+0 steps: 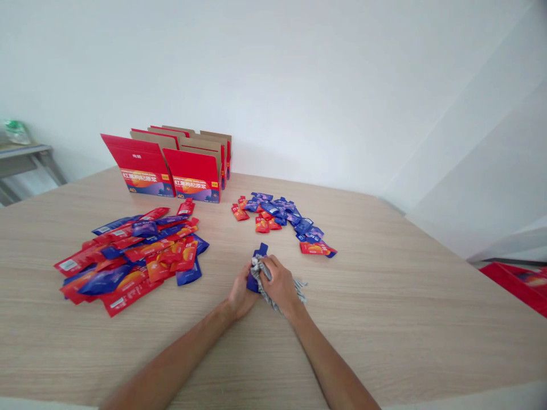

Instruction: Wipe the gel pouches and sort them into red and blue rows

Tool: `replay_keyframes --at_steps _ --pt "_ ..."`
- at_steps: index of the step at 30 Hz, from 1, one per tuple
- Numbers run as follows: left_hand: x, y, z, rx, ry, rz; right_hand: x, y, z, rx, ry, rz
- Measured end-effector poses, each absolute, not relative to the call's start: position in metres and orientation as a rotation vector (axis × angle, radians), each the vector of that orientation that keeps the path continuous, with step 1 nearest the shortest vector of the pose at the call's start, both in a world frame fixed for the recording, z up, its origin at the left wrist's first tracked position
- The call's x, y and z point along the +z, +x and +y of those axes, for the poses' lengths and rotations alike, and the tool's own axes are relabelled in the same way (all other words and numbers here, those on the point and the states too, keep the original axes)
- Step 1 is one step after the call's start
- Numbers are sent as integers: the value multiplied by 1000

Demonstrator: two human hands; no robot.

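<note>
My left hand (243,293) is closed around a blue pouch (253,283), which stands up with its narrow spout end pointing away from me. In my right hand (278,283) is a bunched grey-and-white striped cloth (268,299), pressed against the face of the pouch. Part of the cloth trails out to the right beneath the hand. The fingers and the cloth hide much of the pouch. To the left of my hands lies a large heap of red and blue pouches (145,250). Beyond them is a looser group of blue and red pouches (280,212).
Open red cartons (192,171) with raised flaps stand in rows at the back left of the wooden table (384,319). A white wall (299,85) rises behind it. A red box (519,285) is at the far right, and a side table (25,151) at the far left.
</note>
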State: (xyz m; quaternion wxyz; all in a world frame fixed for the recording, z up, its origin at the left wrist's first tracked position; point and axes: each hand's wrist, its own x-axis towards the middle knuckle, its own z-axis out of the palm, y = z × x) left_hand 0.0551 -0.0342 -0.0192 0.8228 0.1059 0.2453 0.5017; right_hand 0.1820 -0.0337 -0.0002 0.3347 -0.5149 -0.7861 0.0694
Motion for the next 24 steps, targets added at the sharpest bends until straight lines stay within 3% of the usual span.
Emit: replay_keyframes --at_steps 5,16,24 --pt "-14 29 -15 1106 197 567 0 157 -49 243 -1149 -2293" --pt "4 29 -19 1307 197 572 24 188 -41 267 -1118 -1763" --pt "5 21 -12 1311 286 486 20 184 -45 265 -1085 -1823"
